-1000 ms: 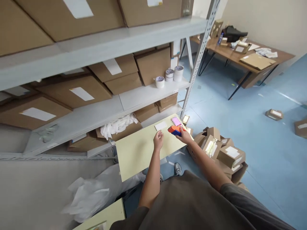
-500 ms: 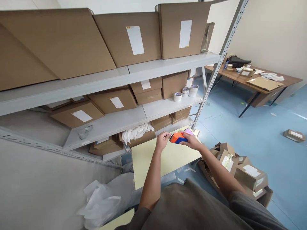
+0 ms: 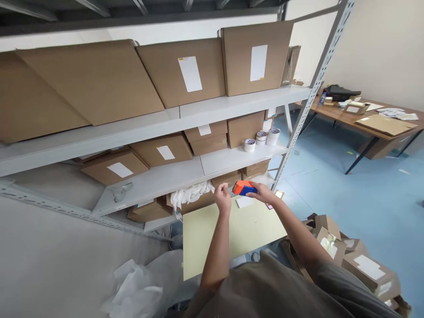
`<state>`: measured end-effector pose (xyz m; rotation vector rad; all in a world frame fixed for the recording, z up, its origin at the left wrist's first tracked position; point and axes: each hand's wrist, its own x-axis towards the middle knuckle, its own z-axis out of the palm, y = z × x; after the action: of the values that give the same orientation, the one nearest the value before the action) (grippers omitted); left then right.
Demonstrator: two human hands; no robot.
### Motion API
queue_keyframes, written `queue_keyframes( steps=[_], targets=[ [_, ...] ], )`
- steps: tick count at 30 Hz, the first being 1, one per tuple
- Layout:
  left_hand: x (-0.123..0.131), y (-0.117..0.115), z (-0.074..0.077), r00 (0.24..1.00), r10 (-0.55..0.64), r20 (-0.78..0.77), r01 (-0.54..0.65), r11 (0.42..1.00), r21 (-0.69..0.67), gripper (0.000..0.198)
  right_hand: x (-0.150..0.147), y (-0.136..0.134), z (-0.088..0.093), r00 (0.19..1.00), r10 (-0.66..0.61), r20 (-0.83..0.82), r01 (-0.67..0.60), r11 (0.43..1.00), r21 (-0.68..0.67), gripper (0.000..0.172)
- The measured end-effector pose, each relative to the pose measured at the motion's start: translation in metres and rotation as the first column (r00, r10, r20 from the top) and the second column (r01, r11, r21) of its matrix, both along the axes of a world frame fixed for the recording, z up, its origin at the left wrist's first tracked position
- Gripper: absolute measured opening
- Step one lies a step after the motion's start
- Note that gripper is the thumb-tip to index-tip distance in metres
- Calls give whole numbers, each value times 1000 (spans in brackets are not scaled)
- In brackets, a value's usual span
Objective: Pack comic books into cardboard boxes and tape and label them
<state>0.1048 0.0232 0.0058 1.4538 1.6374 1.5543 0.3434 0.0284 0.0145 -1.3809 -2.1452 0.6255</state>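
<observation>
My right hand point(image 3: 261, 193) is wrapped around an orange-and-blue handheld tool point(image 3: 244, 188), whose exact kind I cannot make out. The tool's dark front end points left, toward my left hand point(image 3: 222, 194). That hand is closed, its fingertips pinched a little apart from the tool; anything between them is too small to see. Both hands are above a pale yellow tabletop point(image 3: 205, 234). A flat white piece point(image 3: 244, 202) lies on it just below the tool. Under my right wrist, a phone with a pink screen point(image 3: 269, 206) is partly covered.
A grey metal shelf point(image 3: 228, 106) with labelled cartons point(image 3: 258, 57) stands ahead. Tape rolls point(image 3: 261, 138) and a white cloth point(image 3: 190, 194) are on its lower levels. Opened boxes point(image 3: 364, 265) are heaped at right. Plastic film point(image 3: 135, 282) lies at lower left. A wooden desk point(image 3: 374, 128) stands beyond.
The view has tilted up. My left hand's fingers have curled in, and a gap shows between it and the tool. The white piece under the tool has come into sight.
</observation>
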Motion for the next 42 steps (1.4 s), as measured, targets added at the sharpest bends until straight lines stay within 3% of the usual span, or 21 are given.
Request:
queue_keyframes(
  steps=[4,8,13,16,19,23,27,31,34,38,42],
  targets=[
    [9,22,2,998,59,-38,-56,995,85,35,11,37,0,999,38,-33,-38,999,0,55],
    [16,35,-6,985,174,-6,-174,985,-4,39,16,68,-8,998,64,-15,-64,998,3,53],
    [15,51,-5,988,118,-95,-121,992,-30,40,20,108,-22,993,111,30,-113,991,69,48],
    [14,55,2,985,169,-24,-170,984,-61,70,19,144,-27,994,100,47,-106,982,159,40],
    [9,48,7,977,214,14,-212,975,-71,94,12,191,-24,995,50,83,-64,982,179,35],
    [-6,26,4,966,255,-54,-258,965,-52,77,-7,251,-19,986,12,164,-37,988,152,31],
    [-20,0,-8,959,271,-82,-279,955,-102,61,-25,284,-28,968,-18,249,-24,986,164,32],
    [-34,-21,-20,952,293,-89,-305,938,-168,48,-33,290,-46,970,-101,219,37,960,277,40],
    [-42,-34,-27,944,310,-111,-327,921,-213,40,-49,275,-54,990,-107,95,63,922,381,49],
    [-51,-53,-34,927,333,-174,-369,895,-252,40,-89,228,-59,990,137,-31,-113,908,404,55],
    [-65,-86,-44,903,353,-245,-416,861,-294,42,-139,169,-67,873,473,-121,-412,847,336,59]
  ],
)
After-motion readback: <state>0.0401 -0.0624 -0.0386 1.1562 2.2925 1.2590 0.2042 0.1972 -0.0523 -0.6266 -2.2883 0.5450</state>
